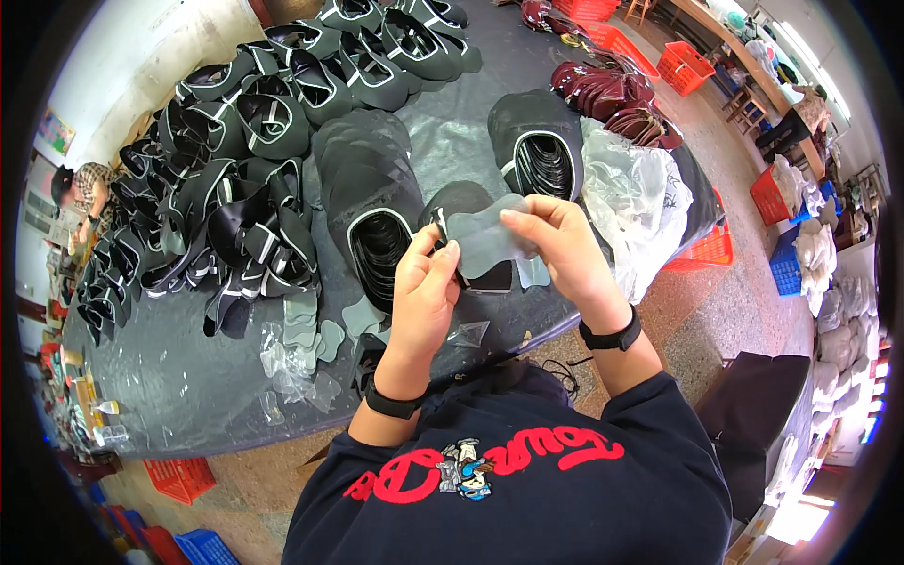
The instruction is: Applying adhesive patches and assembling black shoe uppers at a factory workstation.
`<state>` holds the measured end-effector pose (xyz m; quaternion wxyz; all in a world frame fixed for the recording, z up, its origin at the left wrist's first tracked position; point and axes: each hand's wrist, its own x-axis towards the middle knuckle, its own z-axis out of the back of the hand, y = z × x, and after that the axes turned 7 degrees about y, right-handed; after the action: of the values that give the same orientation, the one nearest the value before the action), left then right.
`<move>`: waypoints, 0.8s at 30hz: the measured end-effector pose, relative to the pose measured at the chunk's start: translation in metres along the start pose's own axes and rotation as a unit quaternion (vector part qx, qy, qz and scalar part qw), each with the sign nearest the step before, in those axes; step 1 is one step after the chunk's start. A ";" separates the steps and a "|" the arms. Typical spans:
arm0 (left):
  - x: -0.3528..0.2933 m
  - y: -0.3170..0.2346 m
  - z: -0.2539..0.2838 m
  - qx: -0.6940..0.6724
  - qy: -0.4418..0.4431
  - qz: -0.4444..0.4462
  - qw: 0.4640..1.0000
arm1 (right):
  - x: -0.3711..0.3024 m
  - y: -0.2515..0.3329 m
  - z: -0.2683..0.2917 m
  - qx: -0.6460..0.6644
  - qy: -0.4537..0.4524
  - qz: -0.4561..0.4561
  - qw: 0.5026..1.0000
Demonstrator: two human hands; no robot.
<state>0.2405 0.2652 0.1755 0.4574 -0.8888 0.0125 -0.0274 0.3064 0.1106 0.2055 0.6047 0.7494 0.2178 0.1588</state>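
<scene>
Between my two hands is a thin grey translucent sheet piece (482, 241) with a wavy outline. My left hand (421, 292) pinches its left end between thumb and fingers. My right hand (568, 247) pinches the opposite end. Just behind the sheet lies a black shoe upper (460, 200), partly covered by it; I cannot tell whether the left fingers also touch that upper. Nested stacks of black uppers stand on both sides, one left stack (363, 169) and one right stack (532, 118). More grey pieces (301, 325) lie on the dark table near my left forearm.
Loose black uppers with pale trim (254, 217) heap the table's left and back. A clear plastic bag (636, 202) and maroon pieces (603, 91) sit at the right. Red crates (685, 68) stand on the floor. A person (91, 193) is at the far left.
</scene>
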 end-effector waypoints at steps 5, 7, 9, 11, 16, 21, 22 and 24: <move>0.001 -0.005 -0.003 -0.053 0.035 -0.045 0.997 | -0.003 -0.001 0.005 -0.008 -0.016 0.003 1.000; 0.000 -0.004 -0.003 -0.077 0.036 -0.055 0.995 | -0.003 -0.001 0.004 -0.004 -0.007 0.018 1.000; 0.000 -0.005 -0.003 -0.084 0.040 -0.051 0.994 | -0.002 -0.003 0.005 -0.016 -0.006 0.027 1.000; -0.001 -0.005 -0.003 -0.091 0.043 -0.048 0.994 | -0.001 -0.004 0.005 -0.027 -0.003 0.034 0.999; -0.001 -0.002 -0.002 -0.114 0.041 -0.073 0.990 | -0.001 -0.005 0.000 -0.062 -0.009 0.030 0.998; -0.003 -0.002 0.004 -0.153 0.065 -0.089 0.982 | 0.000 -0.012 -0.001 -0.067 0.010 0.041 0.997; -0.003 -0.003 0.005 -0.185 0.084 -0.089 0.975 | -0.001 -0.013 -0.002 -0.033 0.012 0.064 0.997; -0.004 -0.004 0.000 -0.153 0.052 -0.068 0.985 | -0.003 -0.013 -0.003 0.011 0.039 0.055 0.998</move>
<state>0.2369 0.2678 0.1790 0.3120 -0.9443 -0.0198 -0.1024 0.3004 0.1140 0.1937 0.5774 0.7603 0.2017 0.2189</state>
